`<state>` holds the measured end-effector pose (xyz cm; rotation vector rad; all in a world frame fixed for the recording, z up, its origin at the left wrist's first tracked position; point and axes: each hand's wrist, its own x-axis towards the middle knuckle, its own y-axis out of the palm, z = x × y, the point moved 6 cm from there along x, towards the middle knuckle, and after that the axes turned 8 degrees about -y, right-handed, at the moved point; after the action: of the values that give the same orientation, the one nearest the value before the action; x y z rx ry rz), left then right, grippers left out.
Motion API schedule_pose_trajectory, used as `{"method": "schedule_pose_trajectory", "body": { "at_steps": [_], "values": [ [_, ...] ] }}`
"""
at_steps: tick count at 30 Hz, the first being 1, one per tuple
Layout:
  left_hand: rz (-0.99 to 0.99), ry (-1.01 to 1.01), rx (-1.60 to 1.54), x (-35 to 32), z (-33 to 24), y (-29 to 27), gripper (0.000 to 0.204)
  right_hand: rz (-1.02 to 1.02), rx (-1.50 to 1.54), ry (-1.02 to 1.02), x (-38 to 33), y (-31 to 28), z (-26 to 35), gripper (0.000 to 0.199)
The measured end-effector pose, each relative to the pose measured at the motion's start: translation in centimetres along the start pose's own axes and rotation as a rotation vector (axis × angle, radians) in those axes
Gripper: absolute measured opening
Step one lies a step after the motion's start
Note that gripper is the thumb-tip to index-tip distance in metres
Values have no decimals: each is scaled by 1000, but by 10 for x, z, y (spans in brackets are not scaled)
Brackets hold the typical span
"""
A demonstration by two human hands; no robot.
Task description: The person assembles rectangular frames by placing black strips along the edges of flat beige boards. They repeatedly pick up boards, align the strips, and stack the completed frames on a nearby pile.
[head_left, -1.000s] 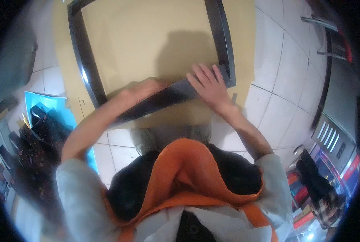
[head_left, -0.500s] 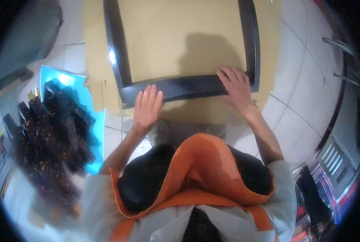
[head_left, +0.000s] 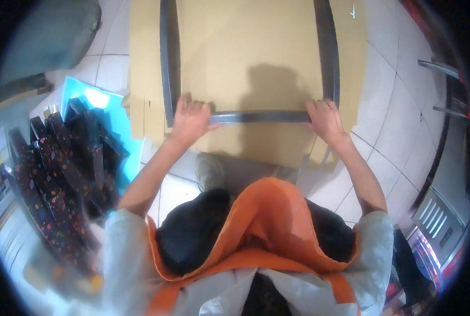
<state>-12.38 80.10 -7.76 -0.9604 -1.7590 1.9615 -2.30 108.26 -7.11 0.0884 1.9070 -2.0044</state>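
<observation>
A dark frame [head_left: 261, 116] with long straight side bars lies over a sheet of tan cardboard [head_left: 235, 47]. Its far end runs out of view. At the near left corner, my left hand [head_left: 190, 121] is closed round the frame, with fingers curled over the near bar. My right hand [head_left: 325, 120] grips the near right corner in the same way. The bar between my hands shows a narrow face, seemingly tilted. The undersides of the corners are hidden by my hands.
Dark strips with a small flowered pattern [head_left: 61, 174] are heaped at the left, on a bright blue sheet [head_left: 132, 118]. White floor tiles [head_left: 385, 110] surround the cardboard. A grey vented panel [head_left: 436, 218] and metal bars [head_left: 440, 68] stand at the right.
My hands have gone from lying flat on the near bar to gripping both near corners. My left hand moved to the corner. The near bar looks narrower and tilted.
</observation>
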Motion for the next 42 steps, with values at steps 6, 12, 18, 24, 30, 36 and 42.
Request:
{"method": "schedule_pose_trajectory", "body": {
  "at_steps": [6,12,18,24,30,36,42],
  "values": [
    [-51,24,108,-17,28,-12,51,-71,-115,-10,-17,-2,-7,37],
    [212,-41,156,-8,29,-15,53,-50,-18,26,-10,-13,-14,43],
    [27,-34,7,-22,36,-11,66,171,52,34,-3,-10,-16,59],
    [-263,-230,-310,-48,44,-27,62,-317,498,159,-35,-30,-40,75],
    [-16,-897,-1284,-61,56,33,60,-214,1348,798,-54,22,-69,64],
    [-213,-989,-1815,-81,56,21,53,-482,1790,711,-51,14,-60,64],
    [-386,-1031,-1884,-100,51,-42,73,-746,1931,570,-72,20,-57,58]
  ]
}}
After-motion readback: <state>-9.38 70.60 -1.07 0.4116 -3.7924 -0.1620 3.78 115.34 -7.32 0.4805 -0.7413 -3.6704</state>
